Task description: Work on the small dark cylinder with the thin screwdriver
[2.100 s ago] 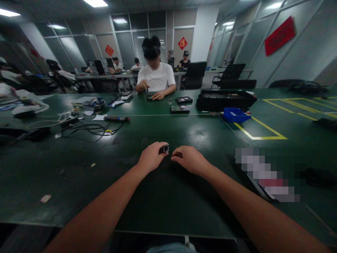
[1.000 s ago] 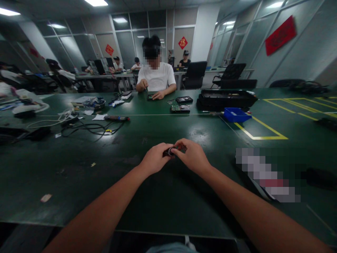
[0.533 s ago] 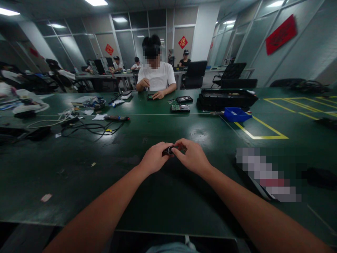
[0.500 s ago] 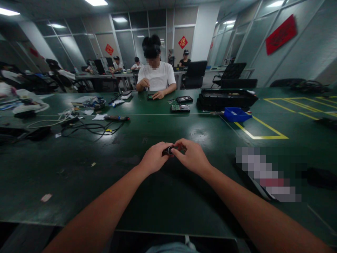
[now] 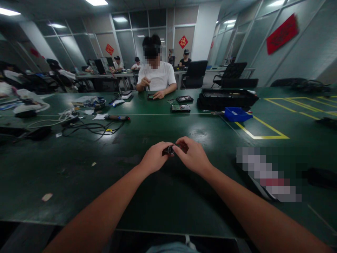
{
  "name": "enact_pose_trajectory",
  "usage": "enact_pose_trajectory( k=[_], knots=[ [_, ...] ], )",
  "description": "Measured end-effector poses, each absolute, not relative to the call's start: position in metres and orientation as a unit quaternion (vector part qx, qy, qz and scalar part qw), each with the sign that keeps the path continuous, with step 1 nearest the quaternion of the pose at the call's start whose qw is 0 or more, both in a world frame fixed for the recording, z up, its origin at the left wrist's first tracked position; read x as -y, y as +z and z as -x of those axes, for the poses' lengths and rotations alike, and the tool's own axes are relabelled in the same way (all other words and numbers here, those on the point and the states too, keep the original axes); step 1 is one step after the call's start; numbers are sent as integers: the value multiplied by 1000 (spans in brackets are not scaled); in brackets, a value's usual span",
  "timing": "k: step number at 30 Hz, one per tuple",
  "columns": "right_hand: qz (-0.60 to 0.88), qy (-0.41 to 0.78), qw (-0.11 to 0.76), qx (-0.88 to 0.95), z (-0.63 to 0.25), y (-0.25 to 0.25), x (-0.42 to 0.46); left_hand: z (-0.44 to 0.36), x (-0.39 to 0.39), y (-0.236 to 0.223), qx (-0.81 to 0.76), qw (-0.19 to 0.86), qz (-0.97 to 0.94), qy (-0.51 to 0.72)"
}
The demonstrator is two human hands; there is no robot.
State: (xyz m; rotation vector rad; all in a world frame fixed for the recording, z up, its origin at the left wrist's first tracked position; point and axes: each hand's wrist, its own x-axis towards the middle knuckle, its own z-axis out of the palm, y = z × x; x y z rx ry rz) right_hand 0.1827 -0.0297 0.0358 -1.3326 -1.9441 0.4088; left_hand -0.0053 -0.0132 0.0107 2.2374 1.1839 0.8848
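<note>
Over the table in front of me, my left hand (image 5: 155, 157) is closed around a small dark object with a round, silver-rimmed end (image 5: 171, 150). Its kind is not clear, and my fingers hide most of its body. From the other side, my right hand (image 5: 193, 154) has its thumb at the silver rim. The right fingers are curled, with a gap between thumb and forefinger, and their tips are partly hidden behind the object.
Across the green table (image 5: 110, 196) a person in a white shirt (image 5: 158, 75) handles a circuit board. Hard drives (image 5: 180, 108), a black case (image 5: 226, 100) and a blue tray (image 5: 237, 114) lie ahead. Cables (image 5: 92, 130) spread at left; a blurred-out flat item (image 5: 265, 175) is at right.
My right forefinger has lifted slightly, and the right thumb has shifted a little to the right, showing more of the round end. My left hand stays almost still.
</note>
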Motion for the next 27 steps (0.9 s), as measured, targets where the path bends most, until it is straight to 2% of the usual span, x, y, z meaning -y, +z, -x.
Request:
enact_pose_trajectory(
  k=[6,9,14,17,27],
  knots=[
    [471,152,451,742,-184,44,35,10,5,2,-479,214,-772,359],
    [469,148,468,734,-185,45,37,11,1,-1,-490,221,-757,371],
    [462,245,545,655,-184,41,37,12,-1,-4,-504,231,-741,378],
    [428,264,597,626,-184,37,36,12,-1,-3,-509,239,-736,376],
    [446,231,599,624,-184,32,32,10,1,1,-510,248,-726,388]
  ],
)
